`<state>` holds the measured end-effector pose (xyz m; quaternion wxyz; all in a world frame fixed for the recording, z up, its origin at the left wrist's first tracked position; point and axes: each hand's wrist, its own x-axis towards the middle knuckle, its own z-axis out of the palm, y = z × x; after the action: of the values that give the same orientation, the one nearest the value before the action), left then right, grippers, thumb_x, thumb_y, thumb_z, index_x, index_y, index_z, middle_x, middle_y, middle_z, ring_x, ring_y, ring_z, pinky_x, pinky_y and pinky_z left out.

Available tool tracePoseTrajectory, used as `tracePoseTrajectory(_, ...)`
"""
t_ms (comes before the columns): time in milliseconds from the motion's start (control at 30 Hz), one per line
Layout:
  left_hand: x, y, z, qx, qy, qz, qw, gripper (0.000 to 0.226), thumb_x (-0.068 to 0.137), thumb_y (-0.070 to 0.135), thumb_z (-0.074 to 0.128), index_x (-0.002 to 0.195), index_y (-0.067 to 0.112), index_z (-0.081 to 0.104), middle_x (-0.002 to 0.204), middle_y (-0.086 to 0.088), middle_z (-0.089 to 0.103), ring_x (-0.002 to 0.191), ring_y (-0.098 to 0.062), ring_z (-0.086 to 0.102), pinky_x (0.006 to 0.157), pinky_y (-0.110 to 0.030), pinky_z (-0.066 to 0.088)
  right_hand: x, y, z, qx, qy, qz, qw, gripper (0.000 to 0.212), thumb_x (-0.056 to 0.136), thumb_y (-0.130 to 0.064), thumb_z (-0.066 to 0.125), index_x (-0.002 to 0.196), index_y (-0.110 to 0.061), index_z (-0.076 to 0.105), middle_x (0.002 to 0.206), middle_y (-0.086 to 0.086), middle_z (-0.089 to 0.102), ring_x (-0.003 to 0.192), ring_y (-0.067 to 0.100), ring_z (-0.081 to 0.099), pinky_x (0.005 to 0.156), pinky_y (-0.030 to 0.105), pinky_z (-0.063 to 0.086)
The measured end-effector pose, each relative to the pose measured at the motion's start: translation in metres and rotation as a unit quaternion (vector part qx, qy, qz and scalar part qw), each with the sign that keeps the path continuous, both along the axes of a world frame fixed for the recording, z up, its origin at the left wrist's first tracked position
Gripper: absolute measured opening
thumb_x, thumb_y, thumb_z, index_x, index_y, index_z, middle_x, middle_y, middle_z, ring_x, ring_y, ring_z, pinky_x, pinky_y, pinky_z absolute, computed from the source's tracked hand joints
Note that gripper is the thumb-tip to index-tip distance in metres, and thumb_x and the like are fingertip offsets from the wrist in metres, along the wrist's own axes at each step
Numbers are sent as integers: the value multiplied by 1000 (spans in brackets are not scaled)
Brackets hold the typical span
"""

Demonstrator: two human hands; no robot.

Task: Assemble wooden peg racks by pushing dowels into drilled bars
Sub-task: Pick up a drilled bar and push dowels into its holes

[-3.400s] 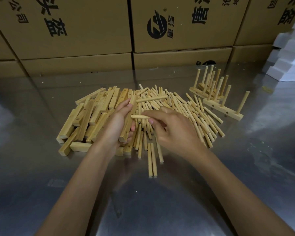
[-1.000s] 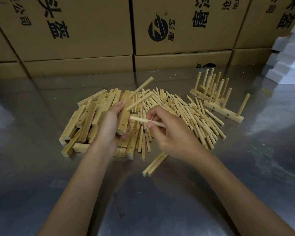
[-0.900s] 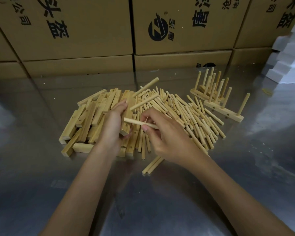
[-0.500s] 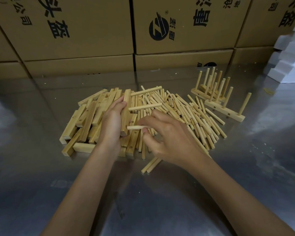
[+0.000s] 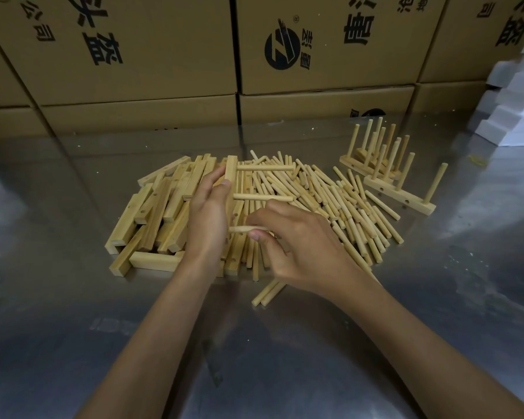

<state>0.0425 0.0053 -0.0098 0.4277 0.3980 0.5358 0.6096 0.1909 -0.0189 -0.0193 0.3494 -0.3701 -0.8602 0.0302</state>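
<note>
Hands meet over the heap: our left hand [image 5: 208, 216] grips a pale drilled wooden bar [image 5: 230, 176] held on end, two round dowels [image 5: 263, 168] already jutting sideways from it. Our right hand [image 5: 297, 246] pinches a third light wooden dowel [image 5: 243, 228], its tip at the bar. Loose dowels [image 5: 339, 204] and spare bars [image 5: 161, 207] cover the steel table [image 5: 73, 328]; finished racks [image 5: 384, 164] stand far right, before cardboard boxes [image 5: 164, 55].
</note>
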Motion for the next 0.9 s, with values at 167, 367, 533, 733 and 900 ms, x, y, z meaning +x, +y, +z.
tracePoseTrajectory(167,0,1,-4,32,27,-11,999,34,106,31,43,134,42,58,138,13,55,130,-18,53,91,-35,49,0,4,-3,-70,69,8,995,11,95,-17,59,98,-15,70,81,-11,60,65,9,53,57,31,44)
tracePoseTrajectory(367,2,0,-6,54,51,-28,997,34,107,32,41,136,43,56,145,6,53,133,-23,51,80,-26,48,1,6,-5,-143,117,14,983,12,96,-18,60,90,-21,70,64,-9,60,53,15,53,48,36,42)
tracePoseTrajectory(533,3,0,-5,70,42,-34,996,34,107,32,39,133,46,56,143,7,55,130,-21,53,74,-24,45,1,4,-5,-207,159,28,965,15,98,-16,60,89,-21,71,68,-10,63,58,20,56,52,42,46)
tracePoseTrajectory(733,5,3,-11,86,73,-40,993,36,109,28,36,139,39,51,141,4,55,122,-15,55,74,-26,45,2,4,-2,-214,129,12,968,17,97,-17,59,84,-21,69,74,-2,68,72,25,65,70,51,56)
tracePoseTrajectory(900,5,3,-12,94,92,-45,990,35,109,29,36,139,39,50,139,7,56,119,-9,56,80,-29,48,1,4,-1,-246,128,0,961,19,97,-19,60,85,-16,74,74,-8,68,75,12,65,77,42,55)
